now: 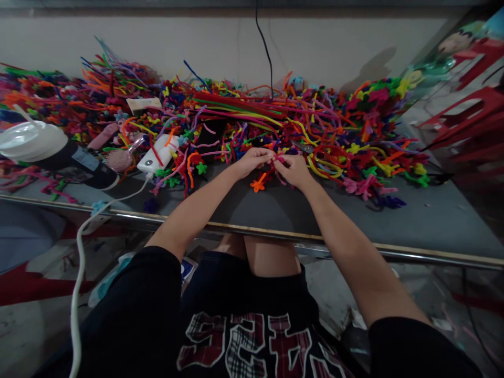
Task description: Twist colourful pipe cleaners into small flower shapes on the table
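My left hand [254,160] and my right hand [291,169] meet above the front of the grey table. Both pinch a small pinkish-red pipe cleaner [279,157] between their fingertips; its exact shape is mostly hidden by the fingers. Just below my left hand lies an orange pipe-cleaner flower [258,184]. Scissors with yellow handles [325,167] rest to the right of my right hand, their blades pointing back to the left. A large heap of coloured pipe cleaners [244,113] spreads behind both hands.
At the left, a dark cup with a white lid [88,163] stands near a pink hairbrush [120,157] and a white power strip [157,155]. Its white cable [79,262] hangs over the table's front edge [252,229]. Red stools [468,113] are at the right.
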Demonstrator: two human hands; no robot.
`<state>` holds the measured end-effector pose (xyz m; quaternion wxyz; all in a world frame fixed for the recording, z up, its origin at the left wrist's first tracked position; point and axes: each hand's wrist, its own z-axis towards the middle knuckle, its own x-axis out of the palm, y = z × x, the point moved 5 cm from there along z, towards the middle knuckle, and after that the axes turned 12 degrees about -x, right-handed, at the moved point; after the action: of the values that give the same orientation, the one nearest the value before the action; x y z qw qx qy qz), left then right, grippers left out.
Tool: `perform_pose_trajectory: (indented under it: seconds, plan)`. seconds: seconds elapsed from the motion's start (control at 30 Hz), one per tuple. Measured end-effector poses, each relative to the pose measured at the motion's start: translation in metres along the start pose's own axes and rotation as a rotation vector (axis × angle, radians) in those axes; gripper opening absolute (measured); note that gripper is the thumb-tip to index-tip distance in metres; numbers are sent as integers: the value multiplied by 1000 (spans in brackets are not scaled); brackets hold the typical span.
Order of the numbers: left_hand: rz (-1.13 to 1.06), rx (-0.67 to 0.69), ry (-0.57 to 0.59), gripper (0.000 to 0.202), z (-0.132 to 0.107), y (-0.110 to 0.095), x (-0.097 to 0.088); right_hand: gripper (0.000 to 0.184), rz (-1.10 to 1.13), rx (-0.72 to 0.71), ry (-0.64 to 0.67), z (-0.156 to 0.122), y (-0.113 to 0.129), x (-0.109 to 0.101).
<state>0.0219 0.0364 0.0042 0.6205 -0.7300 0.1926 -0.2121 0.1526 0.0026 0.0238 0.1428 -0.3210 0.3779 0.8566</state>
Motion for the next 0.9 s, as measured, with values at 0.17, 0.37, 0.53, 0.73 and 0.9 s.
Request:
perform_pose_trajectory:
  seconds: [0.17,0.37,0.53,0.73,0.9]
  plan:
    - [-2,-12,-75,30,1,0,3,35,15,9,3,-1,-2,5]
    - [105,170,-219,19,1,-2,2,37,2,46,-44,1,-9,1]
    - [358,277,-403,18,-5,-7,-4,37,-98,37,-22,1,-9,0]
    - [496,313,-471,18,-12,-14,-3,33,-135,11,-10,-1,-9,1]
    - [572,294,-524,19,-14,-15,-2,33,-173,-15,23,0,-8,2]
